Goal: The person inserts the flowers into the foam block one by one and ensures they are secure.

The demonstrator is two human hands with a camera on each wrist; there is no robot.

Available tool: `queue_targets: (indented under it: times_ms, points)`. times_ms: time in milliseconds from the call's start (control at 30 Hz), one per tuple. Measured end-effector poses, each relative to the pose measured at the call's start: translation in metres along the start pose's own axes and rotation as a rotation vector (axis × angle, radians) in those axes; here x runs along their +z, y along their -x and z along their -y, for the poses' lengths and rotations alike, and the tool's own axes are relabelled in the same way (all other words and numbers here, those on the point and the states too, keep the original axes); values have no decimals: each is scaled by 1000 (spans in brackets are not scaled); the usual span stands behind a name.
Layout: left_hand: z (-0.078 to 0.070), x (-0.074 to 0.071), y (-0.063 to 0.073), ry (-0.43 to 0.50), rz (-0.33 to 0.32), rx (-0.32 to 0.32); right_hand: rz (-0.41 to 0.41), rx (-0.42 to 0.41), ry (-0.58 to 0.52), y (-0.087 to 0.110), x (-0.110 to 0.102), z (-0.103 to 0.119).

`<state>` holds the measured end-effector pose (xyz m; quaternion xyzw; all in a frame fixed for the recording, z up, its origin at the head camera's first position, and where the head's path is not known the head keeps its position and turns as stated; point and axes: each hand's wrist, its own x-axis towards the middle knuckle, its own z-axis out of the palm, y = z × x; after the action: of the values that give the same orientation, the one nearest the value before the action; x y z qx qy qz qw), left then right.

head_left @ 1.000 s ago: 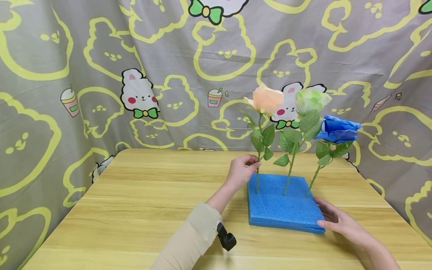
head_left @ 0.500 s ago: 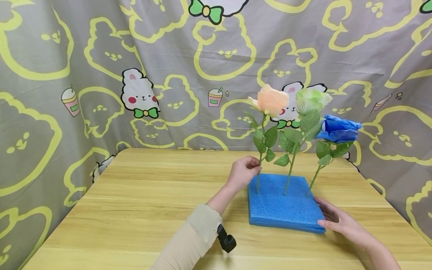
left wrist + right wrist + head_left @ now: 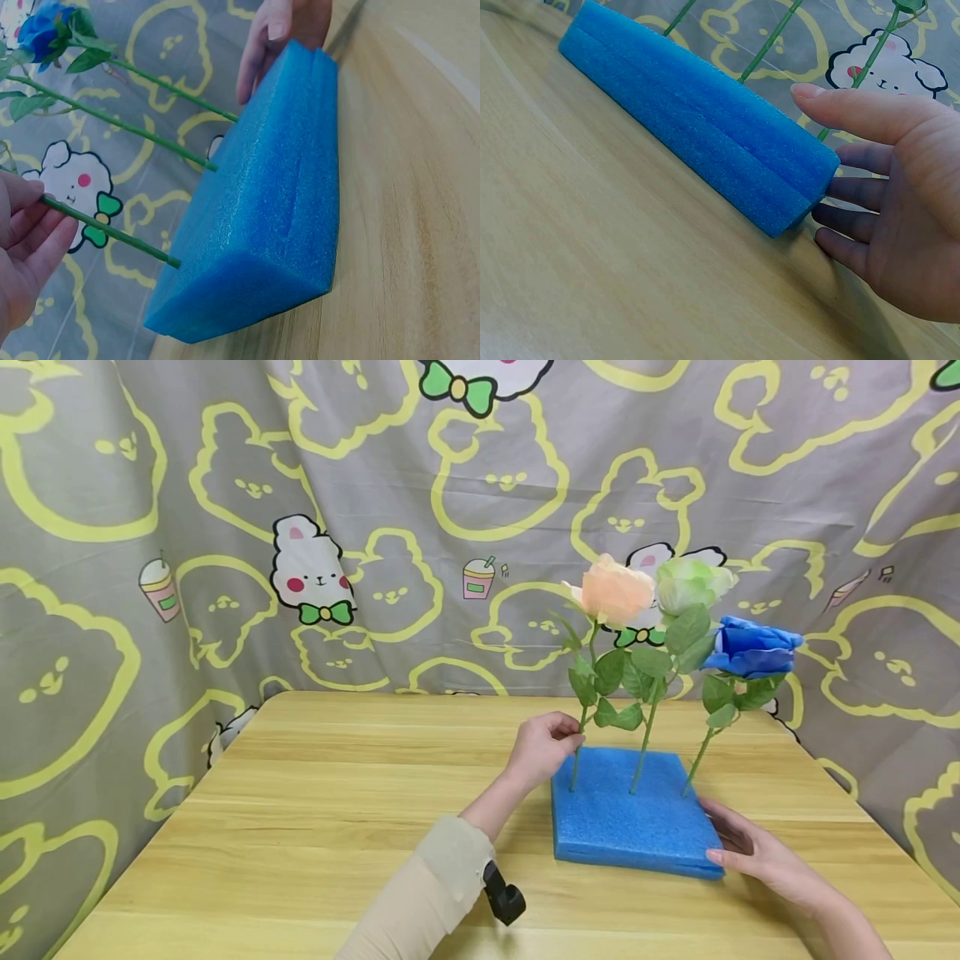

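My left hand (image 3: 542, 748) pinches the stem of a peach artificial rose (image 3: 617, 590) between thumb and fingers. The stem's lower end stands in a blue foam block (image 3: 630, 831), leaning right. In the left wrist view the fingers (image 3: 45, 238) grip the green stem partway up. A pale green rose (image 3: 693, 585) and a blue rose (image 3: 756, 647) stand in the same block, both tilted right. My right hand (image 3: 772, 864) rests at the block's right side. In the right wrist view its fairly straight fingers (image 3: 859, 191) touch the block's end, with the thumb extended above.
The block lies on a wooden table (image 3: 300, 827), right of the middle. A patterned curtain (image 3: 375, 485) hangs behind the table and at both sides. A black wrist mount (image 3: 504, 893) sticks out from the left sleeve (image 3: 423, 885).
The peach rose's head has tipped to the right, closer to the pale green rose, and its leaves now overlap that rose's leaves. My left hand has shifted slightly right; the right hand stays put.
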<state>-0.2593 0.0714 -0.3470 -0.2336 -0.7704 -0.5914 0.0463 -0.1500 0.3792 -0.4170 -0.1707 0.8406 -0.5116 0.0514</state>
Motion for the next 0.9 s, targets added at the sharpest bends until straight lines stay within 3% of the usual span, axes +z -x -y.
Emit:
queue_targets:
  times_ms: [600,900]
  points:
    - [7,2,3,-44,23,-1,1,-54,-2,0,0,-3]
    - [10,4,6,-67,37,-26,-4,-9,14,0,0,-1]
